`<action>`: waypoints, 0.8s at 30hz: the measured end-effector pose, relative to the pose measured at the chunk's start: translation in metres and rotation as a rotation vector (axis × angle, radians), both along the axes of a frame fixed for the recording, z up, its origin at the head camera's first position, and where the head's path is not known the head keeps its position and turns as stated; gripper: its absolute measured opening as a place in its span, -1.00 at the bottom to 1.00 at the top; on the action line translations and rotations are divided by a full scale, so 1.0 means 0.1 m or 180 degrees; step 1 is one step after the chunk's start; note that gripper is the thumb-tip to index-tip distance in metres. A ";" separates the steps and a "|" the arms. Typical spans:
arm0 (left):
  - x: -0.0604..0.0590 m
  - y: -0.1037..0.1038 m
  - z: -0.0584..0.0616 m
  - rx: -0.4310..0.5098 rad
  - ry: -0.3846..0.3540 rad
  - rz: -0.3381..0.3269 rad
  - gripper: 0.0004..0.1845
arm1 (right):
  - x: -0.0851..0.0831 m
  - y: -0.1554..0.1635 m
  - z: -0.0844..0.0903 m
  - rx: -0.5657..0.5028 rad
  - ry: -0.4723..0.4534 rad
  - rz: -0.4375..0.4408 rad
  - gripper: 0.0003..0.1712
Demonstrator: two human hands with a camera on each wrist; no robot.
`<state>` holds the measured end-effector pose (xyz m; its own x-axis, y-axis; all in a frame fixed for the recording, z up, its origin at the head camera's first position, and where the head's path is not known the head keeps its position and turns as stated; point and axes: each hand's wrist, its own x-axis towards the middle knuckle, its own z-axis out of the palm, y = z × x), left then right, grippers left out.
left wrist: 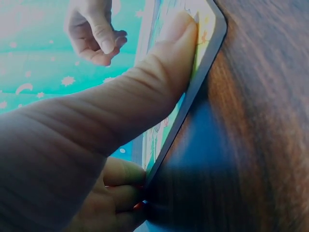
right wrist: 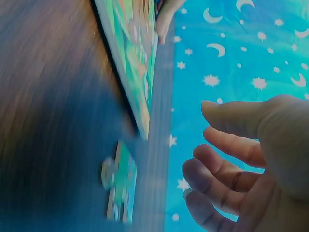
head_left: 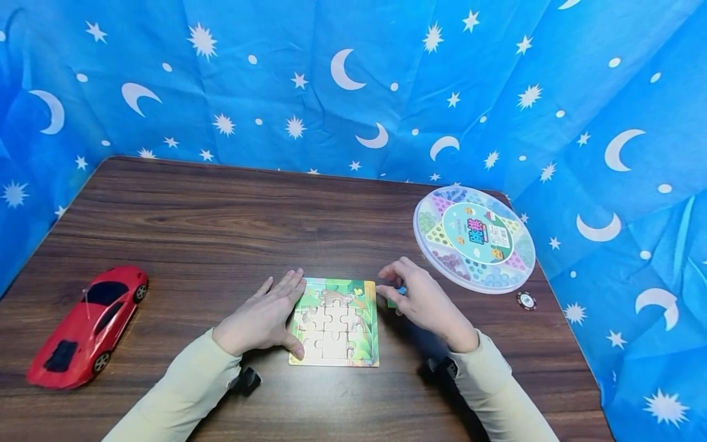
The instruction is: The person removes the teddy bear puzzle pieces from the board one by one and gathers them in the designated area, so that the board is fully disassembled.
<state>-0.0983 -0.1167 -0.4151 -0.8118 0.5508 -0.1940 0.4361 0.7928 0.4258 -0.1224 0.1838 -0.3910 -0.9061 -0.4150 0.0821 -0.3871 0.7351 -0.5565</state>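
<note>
We see the puzzle board lying flat at the bench's near middle. The left hand rests on its 9 o'clock edge, fingers straight, thumb pressing the near left corner. At the board's 3 o'clock the right hand hovers over a loose puzzle piece on the bench, fingers loosely bent, grasping nothing. A red toy car sits far out at 9 o'clock; a round game case lies at 1 o'clock.

A: What crowds the right grip?
B: The game case beyond it, the puzzle tray at its inner side.
A: And the left grip?
B: Bare worktop ahead; the toy car sits well outward.
</note>
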 end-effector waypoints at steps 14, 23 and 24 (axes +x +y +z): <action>0.00 0.00 -0.02 0.0014 0.0026 0.0002 0.42 | 0.03 -0.45 -0.13 0.0521 0.0183 0.0709 -0.60; 0.00 0.01 -0.02 0.0022 0.0021 0.0025 0.42 | 0.03 -0.55 -0.17 0.0865 0.0364 0.0856 -0.51; 0.00 0.01 -0.02 0.0021 0.0028 0.0030 0.42 | 0.03 -0.56 -0.17 0.0884 0.0367 0.0855 -0.50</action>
